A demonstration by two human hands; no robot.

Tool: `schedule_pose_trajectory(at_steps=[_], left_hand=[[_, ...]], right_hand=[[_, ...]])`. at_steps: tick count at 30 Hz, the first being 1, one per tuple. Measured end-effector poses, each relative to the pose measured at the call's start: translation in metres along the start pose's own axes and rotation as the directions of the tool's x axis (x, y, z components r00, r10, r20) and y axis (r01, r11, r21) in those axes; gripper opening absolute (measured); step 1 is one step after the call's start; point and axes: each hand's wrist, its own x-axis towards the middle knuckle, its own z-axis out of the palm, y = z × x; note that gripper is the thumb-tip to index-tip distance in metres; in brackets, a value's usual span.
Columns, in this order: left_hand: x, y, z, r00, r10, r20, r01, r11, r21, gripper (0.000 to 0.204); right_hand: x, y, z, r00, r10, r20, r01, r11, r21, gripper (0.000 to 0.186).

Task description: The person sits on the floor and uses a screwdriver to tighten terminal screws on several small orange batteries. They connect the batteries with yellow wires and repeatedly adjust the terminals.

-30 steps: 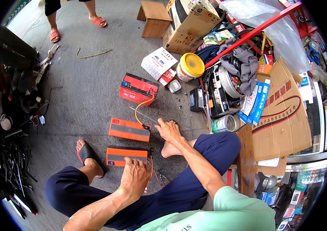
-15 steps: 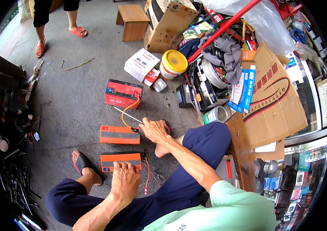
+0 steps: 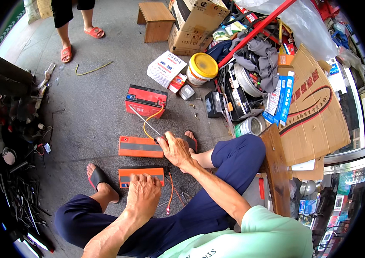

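Long and thin, a metal shaft that looks like a screwdriver (image 3: 144,121) sticks out of my right hand (image 3: 176,150), whose fingers are closed around its hidden handle. That hand is at the right end of an orange battery with a grey stripe (image 3: 135,147). A yellow wire (image 3: 147,122) runs from there to a red-and-black battery (image 3: 144,109) farther off. Closer to me lies a second orange battery (image 3: 126,173). My left hand (image 3: 143,195) grips its near side, fingers bent over its top. From this battery's right end hangs an orange wire (image 3: 172,189).
At the far right stand a yellow-lidded bucket (image 3: 203,66), a white box (image 3: 165,69) and a wooden stool (image 3: 158,26). Flattened cardboard (image 3: 315,116) leans right. Dark scrap (image 3: 14,202) lies left. Another person's sandalled feet (image 3: 66,53) are at the far left.
The whole view has shifted, so the batteries appear farther right. My right hand still holds the screwdriver-like tool near the middle battery's end; my left hand stays on the nearest battery.
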Motion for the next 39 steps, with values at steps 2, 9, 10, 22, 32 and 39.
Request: schedule_pose_trajectory(at_steps=[2,9,10,22,32,39], left_hand=[[0.000,0.000,0.008,1.000,0.007,-0.014,-0.006,0.999,0.052,0.042],[0.002,-0.001,0.008,1.000,-0.025,-0.003,0.026,0.999,0.040,0.042],[-0.003,-0.001,0.011,0.999,-0.042,-0.019,0.043,0.998,0.053,0.042],[0.002,0.012,0.022,0.995,0.005,0.103,-0.013,0.997,0.078,0.030],[-0.002,0.013,0.019,0.995,0.020,0.096,-0.027,0.997,0.071,0.036],[-0.002,0.011,0.017,0.992,0.028,0.119,-0.033,0.999,0.041,0.036]], right_hand=[[-0.013,0.002,0.005,0.999,0.034,-0.022,-0.031,0.994,0.102,0.031],[-0.035,0.006,-0.042,0.980,0.140,0.144,-0.133,0.990,-0.055,0.028],[-0.024,-0.006,-0.059,0.970,0.137,0.201,-0.128,0.990,-0.057,0.027],[0.045,-0.018,-0.132,0.817,-0.315,0.483,0.500,0.805,-0.320,0.020],[0.048,-0.017,-0.123,0.803,-0.280,0.526,0.497,0.802,-0.331,0.021],[0.050,-0.016,-0.125,0.809,-0.246,0.534,0.469,0.818,-0.333,0.020]])
